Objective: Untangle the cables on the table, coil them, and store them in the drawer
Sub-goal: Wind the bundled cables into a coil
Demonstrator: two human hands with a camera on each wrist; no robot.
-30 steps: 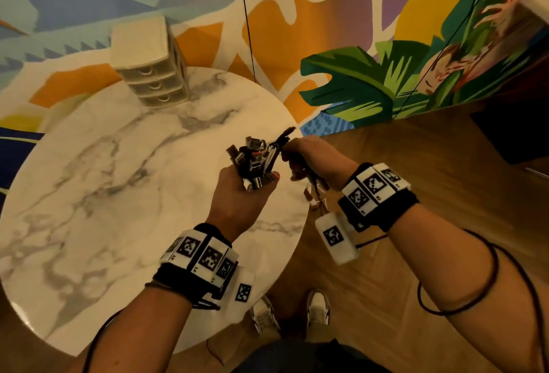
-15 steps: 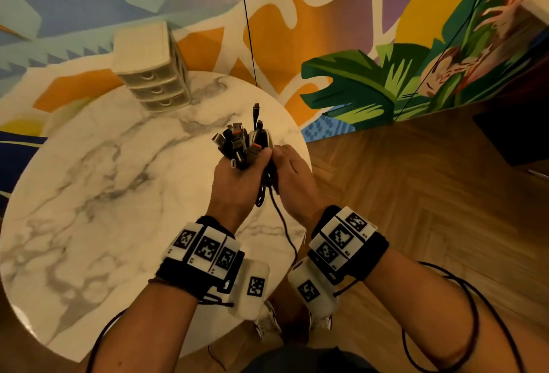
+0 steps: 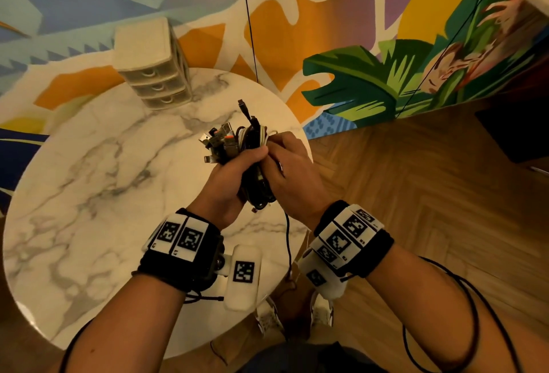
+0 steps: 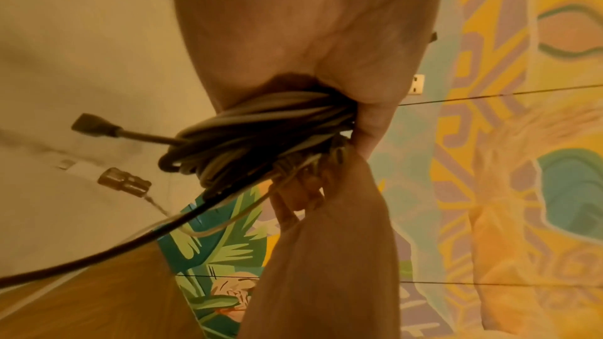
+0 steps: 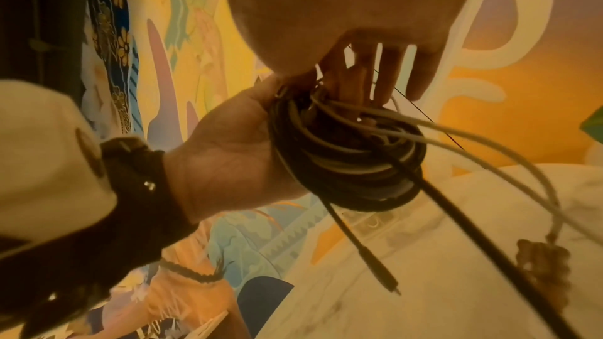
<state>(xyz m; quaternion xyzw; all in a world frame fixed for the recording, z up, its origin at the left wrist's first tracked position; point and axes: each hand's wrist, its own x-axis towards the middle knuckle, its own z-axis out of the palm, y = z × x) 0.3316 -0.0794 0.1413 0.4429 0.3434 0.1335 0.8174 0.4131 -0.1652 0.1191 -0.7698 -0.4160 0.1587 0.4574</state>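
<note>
Black and white cables (image 3: 252, 161) sit bunched in a coil above the near right rim of the marble table (image 3: 89, 182), clenched in the left hand (image 3: 228, 182), plugs fanning out on top. The right hand (image 3: 292, 173) has closed in since a second ago, when it pulled a strand out to the side; now its fingers curl on the coil's right side. One black strand hangs below the table's rim. The drawer unit (image 3: 154, 66) stands at the table's far edge, with bare marble between.

Both hands (image 3: 231, 176) seemingly in curled grip
</note>
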